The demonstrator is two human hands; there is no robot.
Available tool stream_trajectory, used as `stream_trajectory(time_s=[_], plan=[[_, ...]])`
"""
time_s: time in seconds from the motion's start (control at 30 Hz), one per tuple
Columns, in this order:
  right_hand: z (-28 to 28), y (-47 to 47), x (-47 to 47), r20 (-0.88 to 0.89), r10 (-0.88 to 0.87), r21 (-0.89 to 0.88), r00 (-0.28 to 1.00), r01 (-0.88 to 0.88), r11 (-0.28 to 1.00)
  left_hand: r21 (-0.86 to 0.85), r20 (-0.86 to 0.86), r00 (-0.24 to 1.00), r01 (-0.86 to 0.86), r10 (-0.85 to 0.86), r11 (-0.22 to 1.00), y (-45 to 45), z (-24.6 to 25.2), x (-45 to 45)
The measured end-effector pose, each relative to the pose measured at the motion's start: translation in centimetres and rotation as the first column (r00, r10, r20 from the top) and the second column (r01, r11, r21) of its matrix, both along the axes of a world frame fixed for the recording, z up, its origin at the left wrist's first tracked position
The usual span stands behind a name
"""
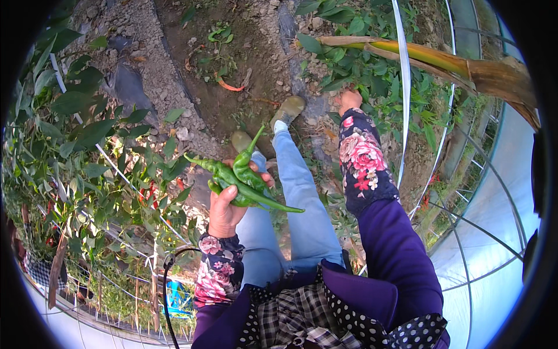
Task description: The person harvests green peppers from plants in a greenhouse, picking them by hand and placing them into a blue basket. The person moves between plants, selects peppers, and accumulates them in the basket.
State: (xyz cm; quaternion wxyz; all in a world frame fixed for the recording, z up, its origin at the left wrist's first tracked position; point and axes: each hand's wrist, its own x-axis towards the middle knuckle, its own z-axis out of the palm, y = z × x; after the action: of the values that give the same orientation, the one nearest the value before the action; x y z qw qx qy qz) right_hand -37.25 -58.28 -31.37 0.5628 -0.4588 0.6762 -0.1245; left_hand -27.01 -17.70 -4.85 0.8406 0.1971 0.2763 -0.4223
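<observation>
My left hand (229, 205) is closed around a bunch of long green chili peppers (244, 181) in front of my legs. Their stems and tips stick out on both sides of the fingers. Out to the right, my right hand (350, 99) reaches down low into a leafy pepper plant (379, 74). Its fingers are partly covered, and whether they grip anything is not visible. Both forearms wear dark sleeves with a flower print.
Bare soil and black plastic mulch (130, 87) run between the rows. A pepper row with red fruit (148, 196) lines the left. White strings (403, 83) and a thick dry stalk (492, 74) cross at right. Someone in checked clothing (43, 268) is at far left.
</observation>
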Motion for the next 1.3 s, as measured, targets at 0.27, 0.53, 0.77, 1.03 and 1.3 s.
stream_trajectory(time_s=[0.27, 0.53, 0.77, 1.03, 1.3], plan=[[5.1, 1.6, 4.4, 0.398, -0.137, 0.195, 0.907, 0.062, 0.979, -0.119, -0.022, 0.997, 0.074, -0.077, 0.990, 0.0, -1.1, -2.5], [10.5, 0.3, 4.1, 0.125, -0.112, 0.027, 0.986, 0.109, 0.994, -0.191, 0.065, 0.963, 0.269, -0.262, 0.944, -2.8, 0.4, -1.2], [13.3, 0.4, 5.9, 0.092, 0.049, 0.359, 0.995, -0.078, 0.930, -0.152, 0.125, 0.939, 0.336, -0.319, 0.929, -4.2, 0.9, -0.3], [13.5, 0.3, 6.7, 0.084, 0.104, 0.327, 0.991, -0.126, 0.937, -0.081, 0.059, 0.948, 0.316, -0.312, 0.945, -5.6, 0.3, 0.1], [18.2, 3.6, 9.1, 0.179, 0.125, 0.500, 0.976, -0.199, 0.842, 0.033, 0.184, 0.881, 0.438, -0.436, 0.899, -9.0, -2.1, 0.6]])
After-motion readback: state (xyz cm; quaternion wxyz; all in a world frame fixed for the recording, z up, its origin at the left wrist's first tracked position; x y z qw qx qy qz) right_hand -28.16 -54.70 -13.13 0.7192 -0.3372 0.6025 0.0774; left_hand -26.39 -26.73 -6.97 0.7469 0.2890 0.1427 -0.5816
